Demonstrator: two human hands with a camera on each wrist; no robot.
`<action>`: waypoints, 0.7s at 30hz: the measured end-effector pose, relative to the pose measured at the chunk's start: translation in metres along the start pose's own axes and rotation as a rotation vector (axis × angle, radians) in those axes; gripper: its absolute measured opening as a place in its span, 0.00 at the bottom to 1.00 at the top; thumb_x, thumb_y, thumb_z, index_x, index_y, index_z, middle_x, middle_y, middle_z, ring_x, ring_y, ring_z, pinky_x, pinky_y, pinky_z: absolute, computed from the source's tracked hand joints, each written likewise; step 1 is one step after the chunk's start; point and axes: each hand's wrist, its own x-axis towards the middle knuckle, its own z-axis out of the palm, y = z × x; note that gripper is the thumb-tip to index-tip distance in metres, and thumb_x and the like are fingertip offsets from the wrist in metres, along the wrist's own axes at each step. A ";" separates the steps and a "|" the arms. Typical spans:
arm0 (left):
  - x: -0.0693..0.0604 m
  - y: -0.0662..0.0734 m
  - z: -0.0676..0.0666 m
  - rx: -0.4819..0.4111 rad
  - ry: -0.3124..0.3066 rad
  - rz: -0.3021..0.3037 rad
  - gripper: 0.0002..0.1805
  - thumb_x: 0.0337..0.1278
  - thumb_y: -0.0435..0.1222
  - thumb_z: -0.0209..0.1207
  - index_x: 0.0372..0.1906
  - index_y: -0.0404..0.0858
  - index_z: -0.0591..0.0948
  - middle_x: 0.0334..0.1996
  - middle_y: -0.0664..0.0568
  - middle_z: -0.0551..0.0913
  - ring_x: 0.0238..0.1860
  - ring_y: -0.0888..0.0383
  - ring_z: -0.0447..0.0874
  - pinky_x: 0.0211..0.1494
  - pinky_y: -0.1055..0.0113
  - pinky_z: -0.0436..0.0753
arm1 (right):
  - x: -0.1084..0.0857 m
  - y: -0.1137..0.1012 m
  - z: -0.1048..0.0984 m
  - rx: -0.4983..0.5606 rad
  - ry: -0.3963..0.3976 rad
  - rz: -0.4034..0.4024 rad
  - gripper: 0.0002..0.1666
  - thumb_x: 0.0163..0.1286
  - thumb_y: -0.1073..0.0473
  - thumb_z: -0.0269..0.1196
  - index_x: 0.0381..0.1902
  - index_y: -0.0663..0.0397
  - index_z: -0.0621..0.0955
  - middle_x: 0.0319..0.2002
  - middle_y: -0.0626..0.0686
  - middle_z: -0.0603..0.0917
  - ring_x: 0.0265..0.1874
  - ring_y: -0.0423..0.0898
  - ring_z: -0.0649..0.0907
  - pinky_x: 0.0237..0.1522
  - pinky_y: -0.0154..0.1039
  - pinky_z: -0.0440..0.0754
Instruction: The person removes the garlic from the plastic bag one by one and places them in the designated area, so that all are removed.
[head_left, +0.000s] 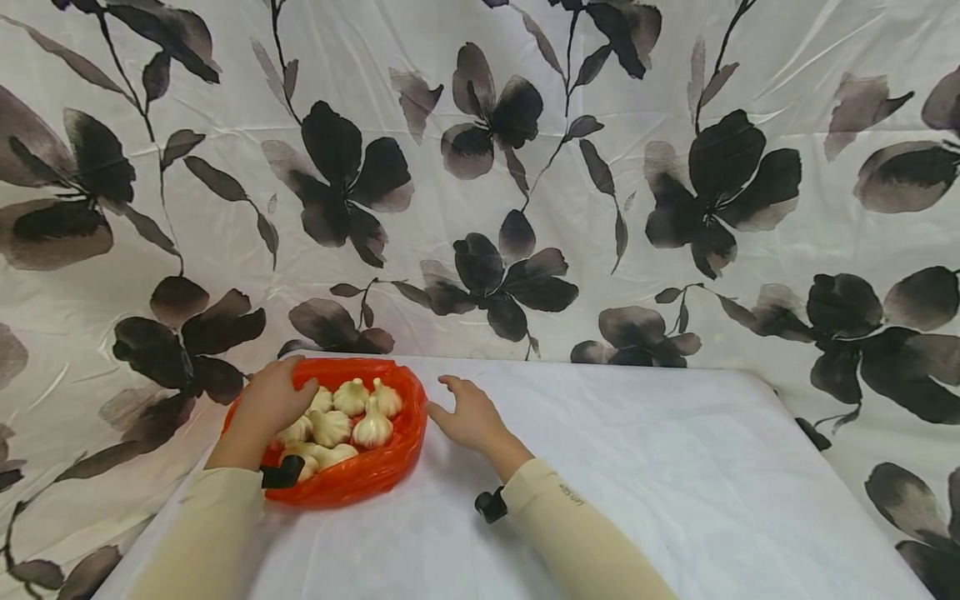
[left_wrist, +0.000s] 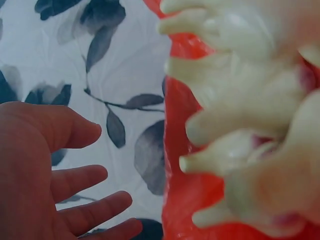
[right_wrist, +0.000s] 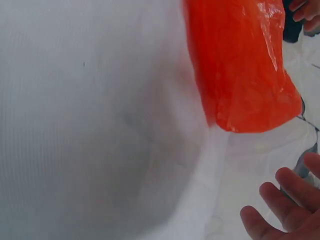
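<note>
A red plastic bag point(head_left: 352, 492) with its mouth spread wide lies on the left part of the white table, holding several garlic bulbs point(head_left: 331, 427). My left hand point(head_left: 276, 398) is over the bag's left side; in the left wrist view that hand point(left_wrist: 65, 175) has its fingers spread and holds nothing, beside the bulbs point(left_wrist: 240, 95). To the right of the bag, my right hand point(head_left: 471, 417) is held with its fingers extended toward the bag's rim. The right wrist view has the hand's fingers point(right_wrist: 290, 195) apart, empty, near the bag point(right_wrist: 240, 65).
The white tablecloth point(head_left: 637, 467) extends to the right of the bag. Behind the table's back edge hangs a white cloth point(head_left: 450, 217) with dark flowers, which also runs down both sides. Each wrist carries a small black camera.
</note>
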 end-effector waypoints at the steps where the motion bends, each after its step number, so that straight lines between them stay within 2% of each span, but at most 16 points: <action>1: -0.001 -0.002 -0.001 0.004 -0.004 -0.006 0.36 0.63 0.45 0.49 0.69 0.25 0.61 0.64 0.23 0.64 0.62 0.25 0.62 0.64 0.30 0.63 | 0.000 -0.001 0.002 0.002 -0.006 0.004 0.34 0.68 0.40 0.54 0.68 0.45 0.69 0.63 0.54 0.76 0.62 0.53 0.75 0.64 0.54 0.73; 13: -0.010 -0.033 -0.007 0.024 -0.015 -0.076 0.35 0.63 0.46 0.49 0.68 0.26 0.62 0.59 0.22 0.66 0.56 0.25 0.65 0.58 0.27 0.66 | -0.003 -0.009 0.020 0.014 -0.053 0.056 0.39 0.66 0.37 0.56 0.70 0.47 0.68 0.64 0.53 0.76 0.65 0.55 0.73 0.66 0.56 0.72; 21: -0.011 -0.053 -0.008 0.003 -0.049 -0.114 0.34 0.62 0.45 0.50 0.66 0.25 0.62 0.55 0.23 0.69 0.52 0.27 0.70 0.56 0.29 0.70 | -0.005 -0.014 0.026 0.052 -0.057 0.056 0.39 0.65 0.38 0.58 0.68 0.53 0.71 0.60 0.56 0.80 0.59 0.54 0.78 0.61 0.54 0.77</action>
